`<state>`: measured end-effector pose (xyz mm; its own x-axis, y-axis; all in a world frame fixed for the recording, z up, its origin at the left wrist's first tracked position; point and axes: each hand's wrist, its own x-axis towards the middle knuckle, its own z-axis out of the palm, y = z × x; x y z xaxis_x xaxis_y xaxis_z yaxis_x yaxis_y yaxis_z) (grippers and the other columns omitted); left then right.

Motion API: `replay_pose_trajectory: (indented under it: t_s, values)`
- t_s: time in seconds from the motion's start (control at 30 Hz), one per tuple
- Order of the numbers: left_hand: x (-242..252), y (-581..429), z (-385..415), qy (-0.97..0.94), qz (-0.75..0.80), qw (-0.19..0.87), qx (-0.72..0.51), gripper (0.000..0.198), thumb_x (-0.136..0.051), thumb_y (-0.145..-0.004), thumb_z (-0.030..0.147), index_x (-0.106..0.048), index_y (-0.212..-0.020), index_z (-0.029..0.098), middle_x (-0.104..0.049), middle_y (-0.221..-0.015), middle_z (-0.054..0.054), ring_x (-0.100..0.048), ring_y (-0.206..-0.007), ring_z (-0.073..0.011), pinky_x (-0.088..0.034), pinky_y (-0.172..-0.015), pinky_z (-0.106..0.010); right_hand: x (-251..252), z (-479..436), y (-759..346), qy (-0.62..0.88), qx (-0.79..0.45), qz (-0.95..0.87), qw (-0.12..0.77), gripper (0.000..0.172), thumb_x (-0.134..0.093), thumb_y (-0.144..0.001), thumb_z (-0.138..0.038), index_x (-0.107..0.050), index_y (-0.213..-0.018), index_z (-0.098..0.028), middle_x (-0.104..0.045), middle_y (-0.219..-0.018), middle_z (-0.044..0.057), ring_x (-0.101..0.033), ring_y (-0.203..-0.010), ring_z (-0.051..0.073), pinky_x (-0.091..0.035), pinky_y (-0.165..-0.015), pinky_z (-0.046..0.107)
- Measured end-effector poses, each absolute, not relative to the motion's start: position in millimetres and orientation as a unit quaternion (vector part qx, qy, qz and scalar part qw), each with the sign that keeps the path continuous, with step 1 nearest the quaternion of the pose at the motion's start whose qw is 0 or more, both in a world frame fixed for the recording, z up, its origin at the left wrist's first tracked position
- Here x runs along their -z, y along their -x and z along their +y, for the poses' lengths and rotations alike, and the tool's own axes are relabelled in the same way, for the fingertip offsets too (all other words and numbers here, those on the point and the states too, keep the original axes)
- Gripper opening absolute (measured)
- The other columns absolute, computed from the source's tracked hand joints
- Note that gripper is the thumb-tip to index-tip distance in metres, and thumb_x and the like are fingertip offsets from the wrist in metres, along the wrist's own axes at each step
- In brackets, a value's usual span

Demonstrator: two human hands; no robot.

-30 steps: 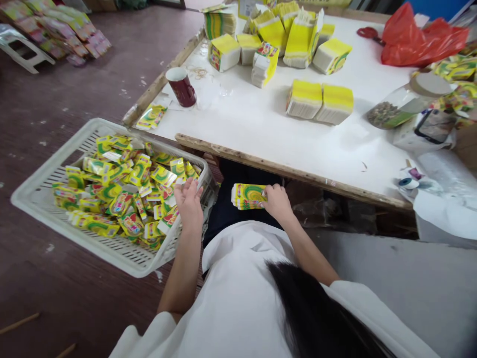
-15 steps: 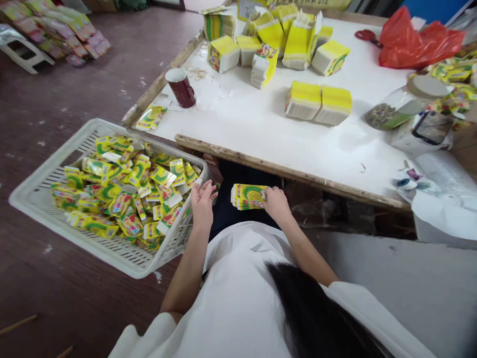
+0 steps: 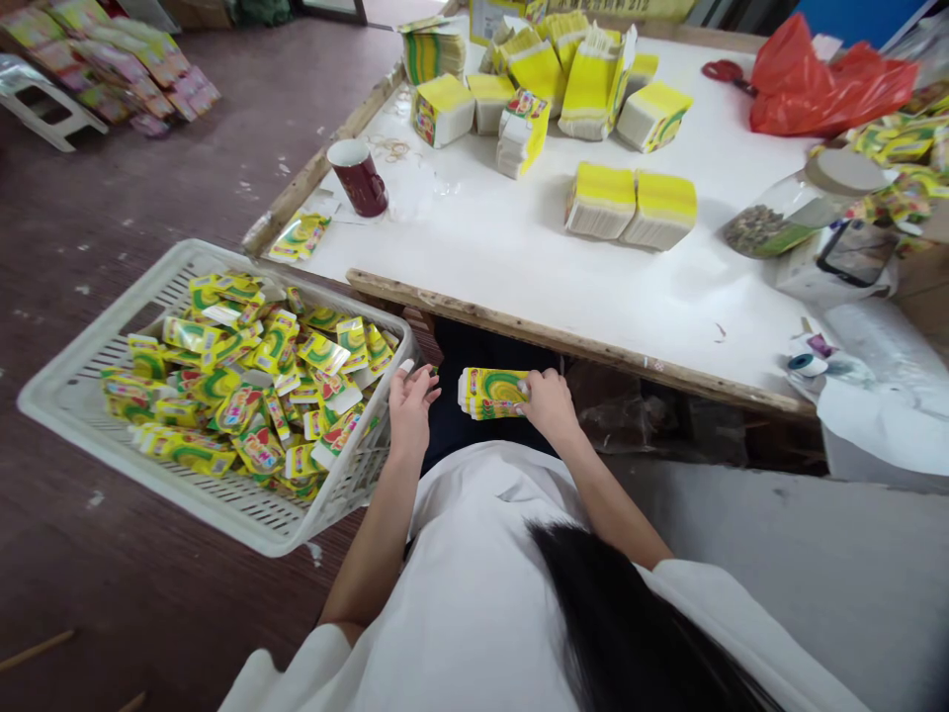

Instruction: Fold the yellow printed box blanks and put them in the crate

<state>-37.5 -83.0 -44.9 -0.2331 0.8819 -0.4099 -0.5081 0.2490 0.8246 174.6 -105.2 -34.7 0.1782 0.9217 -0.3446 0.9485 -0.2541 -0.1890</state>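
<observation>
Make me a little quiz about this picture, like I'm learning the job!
1. What does the right hand hold? A) a stack of flat yellow-green printed cartons B) a blue ball C) a metal spoon
2. True or false: the dark red ceramic mug stands on the white-topped wooden table.
3. Which hand is nearest the white slotted plastic basket of loose cartons?
Key: 1 A. 2 True. 3 The left hand.

Glossy paper packets (image 3: 244, 386) fill a matt plastic basket (image 3: 244, 524) beside the rough wooden table edge (image 3: 556, 341)
</observation>
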Motion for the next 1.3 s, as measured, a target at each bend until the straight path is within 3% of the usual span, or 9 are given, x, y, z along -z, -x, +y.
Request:
replay_pose_trajectory:
  t_s: [0.2, 0.37, 0.57, 0.7, 0.8, 0.93, 1.03, 1.2, 1.3]
  values:
    - [50, 35, -84, -0.177, 0.534, 0.593, -0.577, 0.04, -0.078, -0.076, 0.024, -0.056, -0.109, 0.022, -0.071, -0.106, -0.005, -0.068, -0.082, -0.0122, -0.051, -0.072, -0.024, 40, -105, -171, -0.744, 0.217, 0.632, 0.021, 0.025, -0.072, -0.086, -0.021, -0.06, -0.107, -0.018, -0.067, -0.104, 0.01, -0.063, -0.103, 0.025, -0.041, -0.084, 0.031]
    - [56, 33, -85, -0.181, 0.535, 0.6, -0.566, 0.04, -0.078, -0.075, 0.023, -0.056, -0.108, 0.021, -0.071, -0.105, -0.005, -0.068, -0.079, -0.0117, -0.051, -0.07, -0.023, 37, -106, -171, -0.763, 0.197, 0.616, 0.017, 0.037, -0.077, -0.083, -0.026, -0.057, -0.113, -0.016, -0.063, -0.114, 0.015, -0.062, -0.104, 0.028, -0.042, -0.082, 0.032]
    - [68, 33, -86, -0.204, 0.547, 0.597, -0.551, 0.041, -0.074, -0.079, 0.026, -0.054, -0.115, 0.021, -0.071, -0.11, -0.007, -0.069, -0.085, -0.0134, -0.053, -0.072, -0.025, 33, -106, -169, -0.762, 0.198, 0.617, 0.015, 0.033, -0.078, -0.082, -0.029, -0.061, -0.108, -0.018, -0.059, -0.116, 0.014, -0.061, -0.108, 0.028, -0.044, -0.084, 0.032]
    - [86, 31, -85, -0.293, 0.576, 0.553, -0.526, 0.045, -0.072, -0.082, 0.03, -0.052, -0.122, 0.022, -0.069, -0.119, -0.01, -0.068, -0.101, -0.0187, -0.054, -0.088, -0.034, 34, -106, -164, -0.752, 0.213, 0.623, 0.008, 0.034, -0.078, -0.082, -0.024, -0.058, -0.108, -0.017, -0.062, -0.115, 0.013, -0.061, -0.107, 0.027, -0.043, -0.086, 0.032]
    - [100, 24, -84, -0.376, 0.583, 0.525, -0.492, 0.055, -0.078, -0.077, 0.032, -0.054, -0.126, 0.022, -0.066, -0.127, -0.012, -0.062, -0.119, -0.024, -0.048, -0.104, -0.041, 34, -106, -162, -0.743, 0.234, 0.627, 0.0, 0.031, -0.075, -0.083, -0.019, -0.056, -0.108, -0.017, -0.065, -0.114, 0.013, -0.061, -0.109, 0.026, -0.042, -0.089, 0.033]
    - [113, 14, -85, -0.437, 0.565, 0.533, -0.453, 0.06, -0.084, -0.072, 0.037, -0.06, -0.124, 0.02, -0.068, -0.124, -0.012, -0.065, -0.113, -0.0266, -0.046, -0.108, -0.044, 35, -105, -163, -0.736, 0.258, 0.626, -0.016, 0.032, -0.074, -0.082, -0.015, -0.053, -0.107, -0.018, -0.067, -0.115, 0.012, -0.062, -0.11, 0.026, -0.041, -0.088, 0.033]
    - [112, 12, -87, -0.446, 0.556, 0.532, -0.457, 0.066, -0.085, -0.07, 0.041, -0.059, -0.126, 0.018, -0.067, -0.122, -0.013, -0.067, -0.11, -0.0276, -0.049, -0.105, -0.046, 33, -105, -168, -0.729, 0.285, 0.621, -0.045, 0.029, -0.07, -0.084, -0.011, -0.053, -0.105, -0.017, -0.069, -0.111, 0.011, -0.064, -0.105, 0.024, -0.04, -0.085, 0.031]
    - [89, 20, -90, -0.384, 0.575, 0.475, -0.545, 0.067, -0.087, -0.066, 0.048, -0.059, -0.12, 0.02, -0.063, -0.128, -0.016, -0.059, -0.126, -0.0302, -0.046, -0.11, -0.045, 17, -106, -174, -0.71, 0.318, 0.617, -0.118, 0.021, -0.067, -0.081, -0.005, -0.053, -0.089, -0.019, -0.069, -0.089, 0.002, -0.064, -0.083, 0.016, -0.04, -0.072, 0.023]
    - [75, 29, -93, -0.413, 0.524, 0.475, -0.574, 0.065, -0.078, -0.075, 0.058, -0.058, -0.126, 0.024, -0.061, -0.136, -0.014, -0.055, -0.133, -0.0307, -0.043, -0.114, -0.043, 5, -106, -170, -0.702, 0.305, 0.619, -0.175, 0.022, -0.066, -0.079, -0.005, -0.051, -0.084, -0.02, -0.065, -0.078, -0.004, -0.061, -0.073, 0.011, -0.039, -0.065, 0.019]
